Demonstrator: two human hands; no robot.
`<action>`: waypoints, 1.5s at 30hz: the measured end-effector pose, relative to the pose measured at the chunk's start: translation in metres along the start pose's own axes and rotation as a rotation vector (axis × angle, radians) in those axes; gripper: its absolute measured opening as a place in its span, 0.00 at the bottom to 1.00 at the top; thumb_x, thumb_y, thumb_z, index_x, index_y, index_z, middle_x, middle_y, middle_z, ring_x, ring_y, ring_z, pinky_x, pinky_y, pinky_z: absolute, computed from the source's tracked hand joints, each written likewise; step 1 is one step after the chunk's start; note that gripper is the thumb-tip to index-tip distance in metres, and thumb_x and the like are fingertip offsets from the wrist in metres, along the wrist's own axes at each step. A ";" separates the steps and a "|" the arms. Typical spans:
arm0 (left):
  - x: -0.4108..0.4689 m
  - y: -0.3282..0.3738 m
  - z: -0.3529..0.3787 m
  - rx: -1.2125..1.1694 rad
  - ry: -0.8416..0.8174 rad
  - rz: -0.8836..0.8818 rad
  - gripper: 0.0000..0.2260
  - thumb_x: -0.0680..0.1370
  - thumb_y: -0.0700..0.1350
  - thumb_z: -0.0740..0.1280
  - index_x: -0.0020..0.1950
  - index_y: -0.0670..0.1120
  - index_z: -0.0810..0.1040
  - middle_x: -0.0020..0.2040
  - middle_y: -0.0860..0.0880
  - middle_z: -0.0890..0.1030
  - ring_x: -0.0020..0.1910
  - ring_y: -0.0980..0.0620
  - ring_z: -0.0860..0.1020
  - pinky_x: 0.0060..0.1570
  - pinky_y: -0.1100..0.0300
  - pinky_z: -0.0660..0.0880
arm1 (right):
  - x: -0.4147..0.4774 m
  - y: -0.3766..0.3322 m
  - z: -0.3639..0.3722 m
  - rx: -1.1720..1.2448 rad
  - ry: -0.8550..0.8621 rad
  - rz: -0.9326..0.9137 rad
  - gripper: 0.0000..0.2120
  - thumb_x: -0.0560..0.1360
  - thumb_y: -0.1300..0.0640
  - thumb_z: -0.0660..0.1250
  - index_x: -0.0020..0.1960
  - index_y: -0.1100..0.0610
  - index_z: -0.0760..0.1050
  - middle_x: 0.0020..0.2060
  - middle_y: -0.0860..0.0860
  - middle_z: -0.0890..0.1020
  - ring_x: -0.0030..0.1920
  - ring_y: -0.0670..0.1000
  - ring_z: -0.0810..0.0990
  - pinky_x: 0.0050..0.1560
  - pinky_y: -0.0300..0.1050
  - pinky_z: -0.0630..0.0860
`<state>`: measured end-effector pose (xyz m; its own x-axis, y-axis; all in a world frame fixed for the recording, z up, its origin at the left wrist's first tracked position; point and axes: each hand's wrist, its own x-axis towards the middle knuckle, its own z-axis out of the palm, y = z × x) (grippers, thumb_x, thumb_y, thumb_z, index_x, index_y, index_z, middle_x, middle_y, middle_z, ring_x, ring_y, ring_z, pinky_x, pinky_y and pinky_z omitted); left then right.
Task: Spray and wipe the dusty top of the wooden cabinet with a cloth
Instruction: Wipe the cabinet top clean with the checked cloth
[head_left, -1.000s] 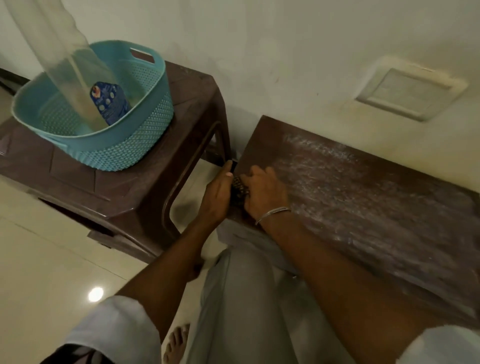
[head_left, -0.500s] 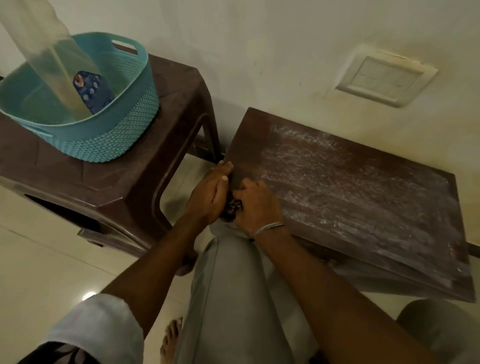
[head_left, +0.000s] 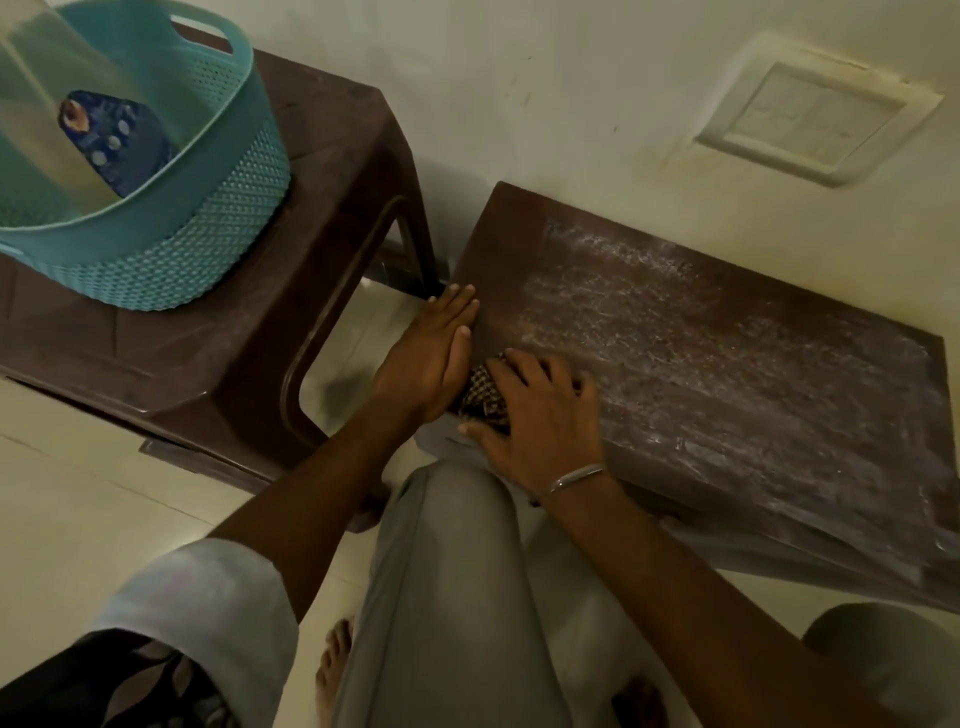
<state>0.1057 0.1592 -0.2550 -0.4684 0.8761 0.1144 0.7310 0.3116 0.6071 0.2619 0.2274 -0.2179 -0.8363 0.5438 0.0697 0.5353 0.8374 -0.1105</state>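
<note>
1. The left hand (head_left: 431, 353), curled at the cloth (head_left: 480, 397) 0.5 s ago, now lies flat along the cabinet top's (head_left: 727, 364) left edge.
2. The right hand (head_left: 540, 421) grips the cloth at the front-left corner, seemingly mid-wipe.
3. Left, a stool (head_left: 332, 208) bears a basket (head_left: 208, 249) holding a bottle (head_left: 114, 135); rightward, dust streaks remain, unobstructed.

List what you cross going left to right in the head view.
teal basket → brown stool → left hand → cloth → right hand → dusty cabinet top
</note>
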 end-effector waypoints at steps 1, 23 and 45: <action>0.000 0.000 0.000 0.023 -0.004 -0.002 0.30 0.82 0.52 0.43 0.77 0.37 0.66 0.79 0.41 0.65 0.80 0.46 0.59 0.80 0.56 0.50 | -0.001 0.003 0.003 0.031 0.012 -0.021 0.26 0.69 0.41 0.68 0.65 0.48 0.73 0.63 0.47 0.75 0.61 0.56 0.73 0.55 0.60 0.71; 0.011 0.002 -0.006 0.394 -0.158 0.084 0.33 0.80 0.53 0.43 0.81 0.38 0.56 0.82 0.40 0.55 0.82 0.45 0.50 0.81 0.47 0.45 | 0.042 0.019 -0.006 -0.021 0.038 0.053 0.22 0.68 0.65 0.66 0.61 0.52 0.76 0.56 0.50 0.75 0.53 0.56 0.71 0.42 0.43 0.67; 0.008 0.001 -0.001 0.324 -0.127 0.054 0.34 0.78 0.53 0.46 0.82 0.41 0.55 0.83 0.43 0.54 0.82 0.48 0.50 0.81 0.47 0.47 | 0.076 0.027 -0.007 0.018 0.002 0.103 0.18 0.69 0.63 0.68 0.57 0.51 0.78 0.61 0.49 0.73 0.60 0.56 0.71 0.44 0.47 0.73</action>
<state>0.1023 0.1657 -0.2530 -0.3743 0.9269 0.0289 0.8820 0.3462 0.3198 0.2137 0.2917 -0.2085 -0.7769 0.6268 0.0593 0.6159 0.7762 -0.1350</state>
